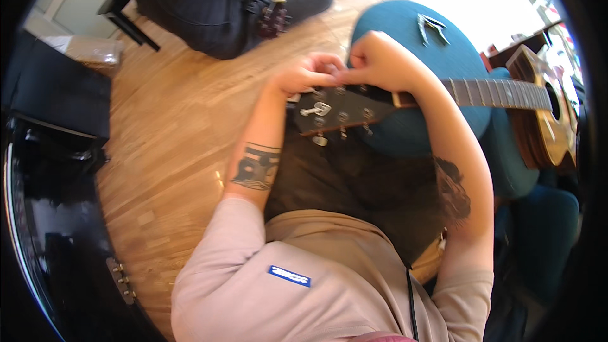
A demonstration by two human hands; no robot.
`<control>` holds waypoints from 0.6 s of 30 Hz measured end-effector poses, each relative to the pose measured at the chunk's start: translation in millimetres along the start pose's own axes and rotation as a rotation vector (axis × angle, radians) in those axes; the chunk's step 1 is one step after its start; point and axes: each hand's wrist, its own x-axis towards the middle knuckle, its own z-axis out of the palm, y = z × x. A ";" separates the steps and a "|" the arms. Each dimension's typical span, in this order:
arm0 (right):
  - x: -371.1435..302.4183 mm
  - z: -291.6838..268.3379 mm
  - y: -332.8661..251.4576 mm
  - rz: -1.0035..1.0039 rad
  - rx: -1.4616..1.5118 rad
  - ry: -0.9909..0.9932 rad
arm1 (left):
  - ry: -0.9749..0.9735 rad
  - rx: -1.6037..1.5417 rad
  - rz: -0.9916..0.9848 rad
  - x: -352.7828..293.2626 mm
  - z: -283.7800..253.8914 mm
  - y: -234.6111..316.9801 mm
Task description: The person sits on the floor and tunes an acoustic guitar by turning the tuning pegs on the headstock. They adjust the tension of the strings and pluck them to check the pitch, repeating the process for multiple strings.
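An acoustic guitar (538, 111) lies across in front of me. Its dark headstock (345, 111) points left over my lap, and its fretted neck (487, 93) crosses a round teal stool (405, 25). At the far edge of the headstock, by the tuning pegs, my left hand (310, 71) and my right hand (380, 62) meet with fingertips pressed together. Whatever is pinched between them is too small or hidden to make out. On the near edge, metal tuning pegs (321, 140) stick out. A small silver-and-black clamp-like tool (433, 29) rests on the stool.
A person in dark clothes (196, 6) sits ahead at the left, with another guitar's headstock (273, 20) beside them. Glossy black furniture (57, 215) lines the left. A wrapped cardboard box (92, 52) is behind it. More teal seats (544, 221) stand at the right.
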 end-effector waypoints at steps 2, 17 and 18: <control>0.9 -3.5 1.9 -0.011 -0.023 -0.030 | 0.012 0.107 0.062 4.7 -3.1 -8.5; 0.8 -3.3 -3.7 0.027 -0.007 -0.027 | -0.054 0.295 -0.116 13.3 -19.4 -3.0; 0.0 -1.6 -1.3 -0.030 0.044 0.019 | -0.033 0.278 -0.094 14.3 -15.6 -1.9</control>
